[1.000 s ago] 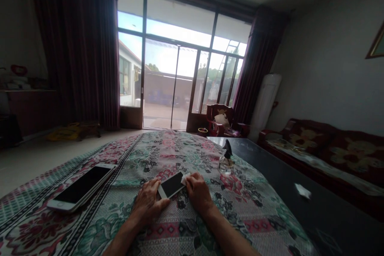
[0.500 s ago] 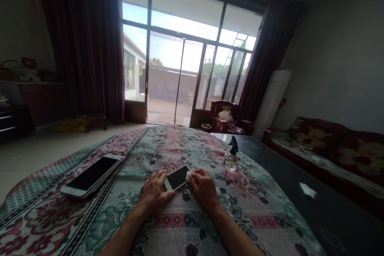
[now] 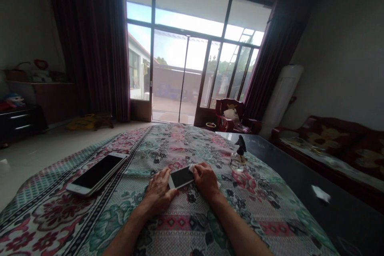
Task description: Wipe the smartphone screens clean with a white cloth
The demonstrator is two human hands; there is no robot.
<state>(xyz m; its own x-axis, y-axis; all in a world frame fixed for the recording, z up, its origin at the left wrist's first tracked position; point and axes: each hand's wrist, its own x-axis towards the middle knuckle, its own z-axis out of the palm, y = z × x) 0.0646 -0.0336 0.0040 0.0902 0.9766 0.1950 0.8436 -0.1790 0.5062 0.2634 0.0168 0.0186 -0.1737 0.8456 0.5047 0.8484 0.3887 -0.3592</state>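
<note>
A small white phone (image 3: 181, 177) with a dark screen lies on the flowered cloth (image 3: 120, 216). My left hand (image 3: 159, 193) rests on its near left end, fingers curled against the edge and holding it down. My right hand (image 3: 206, 181) sits at the phone's right end with its fingers pinched on a small white wipe (image 3: 191, 167) pressed against the screen. A second, larger white phone (image 3: 97, 173) lies screen-up to the left, untouched.
A small clear spray bottle (image 3: 238, 159) with a dark head stands just right of my hands. A white scrap (image 3: 320, 193) lies on the dark table (image 3: 315, 216) at right. Beyond are a red sofa (image 3: 336, 148), a chair (image 3: 231, 116) and glass doors (image 3: 186, 80).
The view has swung a little to the left, so everything sits further right in the picture. Both hands stay on the small phone; the wipe has shifted slightly along the screen's right end.
</note>
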